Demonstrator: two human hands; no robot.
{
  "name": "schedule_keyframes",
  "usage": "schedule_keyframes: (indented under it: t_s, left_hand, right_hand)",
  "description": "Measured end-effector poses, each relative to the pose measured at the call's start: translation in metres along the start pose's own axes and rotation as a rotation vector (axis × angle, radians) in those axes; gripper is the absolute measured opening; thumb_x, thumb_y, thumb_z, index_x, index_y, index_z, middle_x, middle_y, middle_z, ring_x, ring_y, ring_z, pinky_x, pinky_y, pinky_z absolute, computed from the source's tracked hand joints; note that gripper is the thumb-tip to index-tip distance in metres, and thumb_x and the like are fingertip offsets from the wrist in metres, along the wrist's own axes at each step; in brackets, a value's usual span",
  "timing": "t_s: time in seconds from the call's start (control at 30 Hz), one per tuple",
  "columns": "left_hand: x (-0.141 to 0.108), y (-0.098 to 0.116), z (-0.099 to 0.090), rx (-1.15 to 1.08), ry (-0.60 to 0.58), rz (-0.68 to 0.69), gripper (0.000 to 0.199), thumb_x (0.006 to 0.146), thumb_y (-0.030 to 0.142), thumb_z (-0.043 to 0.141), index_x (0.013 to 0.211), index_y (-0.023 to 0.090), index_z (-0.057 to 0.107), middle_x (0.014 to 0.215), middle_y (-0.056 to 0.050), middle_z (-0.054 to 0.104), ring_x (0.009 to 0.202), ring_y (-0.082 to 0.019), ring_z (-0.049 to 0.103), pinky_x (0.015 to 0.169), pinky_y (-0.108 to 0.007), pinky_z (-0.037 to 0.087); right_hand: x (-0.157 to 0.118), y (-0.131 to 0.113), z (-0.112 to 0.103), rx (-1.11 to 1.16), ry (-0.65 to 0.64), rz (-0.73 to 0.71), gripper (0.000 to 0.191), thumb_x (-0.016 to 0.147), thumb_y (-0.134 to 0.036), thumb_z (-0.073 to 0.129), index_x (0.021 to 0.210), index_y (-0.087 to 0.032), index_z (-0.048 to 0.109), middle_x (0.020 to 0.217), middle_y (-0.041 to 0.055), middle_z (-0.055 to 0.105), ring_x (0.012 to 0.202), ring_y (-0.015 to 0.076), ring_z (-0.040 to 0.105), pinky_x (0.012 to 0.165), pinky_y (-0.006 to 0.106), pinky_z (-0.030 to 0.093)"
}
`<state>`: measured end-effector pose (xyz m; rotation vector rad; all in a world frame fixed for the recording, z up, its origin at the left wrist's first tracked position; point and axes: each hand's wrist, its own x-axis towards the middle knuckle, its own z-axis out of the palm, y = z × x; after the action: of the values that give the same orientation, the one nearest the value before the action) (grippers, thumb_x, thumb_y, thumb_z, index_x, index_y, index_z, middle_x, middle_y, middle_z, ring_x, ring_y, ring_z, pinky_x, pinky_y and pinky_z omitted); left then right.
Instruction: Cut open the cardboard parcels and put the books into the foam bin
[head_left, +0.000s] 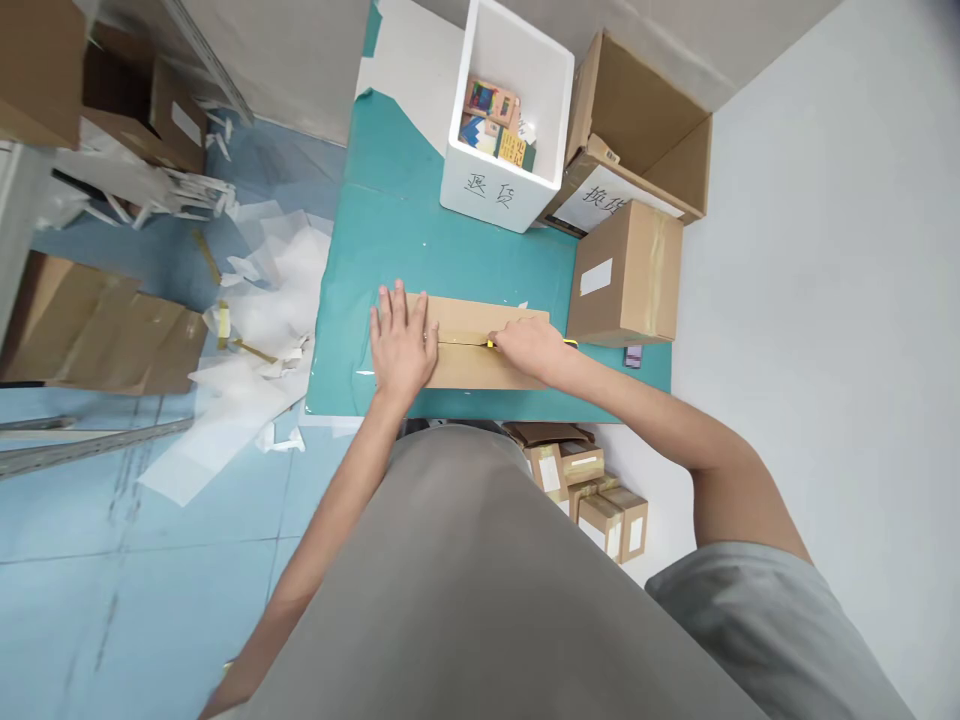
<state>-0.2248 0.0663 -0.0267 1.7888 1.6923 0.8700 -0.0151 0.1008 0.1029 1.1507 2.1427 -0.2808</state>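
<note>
A flat brown cardboard box (480, 372) lies near the front edge of the teal-covered table (382, 240), with a dark lengthwise seam along its top. My left hand (402, 345) rests flat on the box's left end, fingers spread. Over the right half, my right hand (531, 348) is closed around a yellow cutter (491, 341). The cutter's front end is at the seam, and its back end shows beyond my wrist. My palm hides the middle of the cutter.
Behind stand a white foam bin (480, 195) with small packages and an open carton (652, 120). A taped box (626, 270) is at the right, by a small dark item (633, 356). Packing sheets (262, 290) litter the floor at left; small boxes (600, 520) sit below.
</note>
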Motion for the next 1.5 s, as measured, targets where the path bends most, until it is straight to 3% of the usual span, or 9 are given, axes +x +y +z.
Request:
schedule_keyframes:
  t_s: [0.1, 0.23, 0.47, 0.67, 0.8, 1.0, 1.13, 1.3, 1.5]
  left_hand:
    - [0.002, -0.003, 0.001, 0.067, 0.004, -0.012, 0.060, 0.106, 0.049, 0.052, 0.161, 0.025, 0.053, 0.180, -0.010, 0.026, 0.170, -0.036, 0.010, 0.134, -0.063, 0.014]
    - [0.001, 0.006, 0.005, 0.152, 0.008, -0.021, 0.056, 0.108, 0.047, 0.050, 0.160, 0.027, 0.055, 0.180, -0.009, 0.028, 0.169, -0.035, 0.015, 0.132, -0.061, 0.021]
    - [0.003, 0.021, 0.018, 0.236, -0.001, -0.062, 0.056, 0.108, 0.047, 0.051, 0.159, 0.026, 0.055, 0.179, -0.008, 0.030, 0.168, -0.035, 0.016, 0.133, -0.059, 0.021]
    - [0.003, 0.020, 0.019, 0.253, 0.027, -0.111, 0.058, 0.107, 0.050, 0.053, 0.159, 0.024, 0.054, 0.181, -0.006, 0.025, 0.168, -0.035, 0.015, 0.137, -0.057, 0.013]
    - [0.001, 0.019, 0.020, 0.282, 0.043, -0.165, 0.064, 0.106, 0.053, 0.053, 0.163, 0.024, 0.049, 0.182, -0.010, 0.018, 0.166, -0.035, 0.024, 0.136, -0.055, 0.019]
    - [-0.001, 0.025, 0.019, 0.355, 0.057, -0.188, 0.064, 0.106, 0.055, 0.051, 0.162, 0.024, 0.050, 0.181, -0.013, 0.021, 0.166, -0.034, 0.026, 0.133, -0.055, 0.028]
    - [-0.002, 0.026, 0.018, 0.347, 0.053, -0.191, 0.063, 0.106, 0.054, 0.050, 0.162, 0.025, 0.051, 0.180, -0.014, 0.023, 0.165, -0.035, 0.027, 0.132, -0.057, 0.028]
    - [0.000, 0.021, 0.018, 0.330, 0.062, -0.174, 0.064, 0.105, 0.053, 0.050, 0.162, 0.024, 0.052, 0.180, -0.016, 0.024, 0.165, -0.036, 0.029, 0.131, -0.060, 0.029]
    - [0.011, -0.002, 0.000, 0.337, 0.076, -0.138, 0.064, 0.105, 0.056, 0.051, 0.158, 0.021, 0.056, 0.176, -0.018, 0.034, 0.162, -0.035, 0.036, 0.129, -0.055, 0.035]
  right_hand:
    - [-0.019, 0.031, 0.016, 0.027, -0.033, 0.055, 0.037, 0.106, -0.012, 0.046, 0.124, -0.015, 0.078, 0.118, 0.0218, 0.080, 0.116, 0.0348, 0.075, 0.085, 0.039, 0.054]
    - [-0.045, 0.070, 0.045, 0.102, -0.024, 0.066, 0.037, 0.110, -0.028, 0.049, 0.138, -0.023, 0.072, 0.118, 0.0188, 0.080, 0.110, 0.0346, 0.077, 0.082, 0.039, 0.053]
    - [-0.068, 0.119, 0.090, 0.157, -0.027, 0.056, 0.042, 0.113, -0.038, 0.044, 0.146, -0.027, 0.067, 0.112, 0.0182, 0.081, 0.105, 0.0358, 0.077, 0.078, 0.038, 0.051]
    - [-0.073, 0.149, 0.120, 0.277, 0.003, -0.023, 0.042, 0.113, -0.042, 0.043, 0.148, -0.032, 0.065, 0.114, 0.0140, 0.082, 0.101, 0.0331, 0.077, 0.078, 0.036, 0.049]
    - [-0.071, 0.161, 0.150, 0.448, 0.111, -0.056, 0.040, 0.113, -0.045, 0.045, 0.144, -0.037, 0.068, 0.126, 0.0078, 0.081, 0.104, 0.0313, 0.077, 0.080, 0.035, 0.051]
    - [-0.057, 0.159, 0.215, 1.019, 0.276, -0.147, 0.039, 0.105, -0.045, 0.059, 0.138, -0.032, 0.076, 0.137, 0.0021, 0.078, 0.118, 0.0307, 0.076, 0.097, 0.038, 0.058]
    - [-0.044, 0.148, 0.244, 1.333, 0.361, -0.142, 0.039, 0.100, -0.045, 0.064, 0.131, -0.026, 0.081, 0.137, 0.0029, 0.077, 0.124, 0.0310, 0.074, 0.108, 0.042, 0.055]
    - [-0.028, 0.150, 0.282, 1.569, 0.256, -0.147, 0.049, 0.089, -0.053, 0.076, 0.123, -0.018, 0.082, 0.112, 0.0074, 0.084, 0.106, 0.0282, 0.076, 0.101, 0.040, 0.057]
    - [0.012, 0.109, 0.313, 1.989, 0.375, 0.356, 0.035, 0.091, -0.048, 0.075, 0.105, -0.016, 0.068, 0.092, 0.0063, 0.081, 0.072, 0.0142, 0.070, 0.076, 0.027, 0.058]
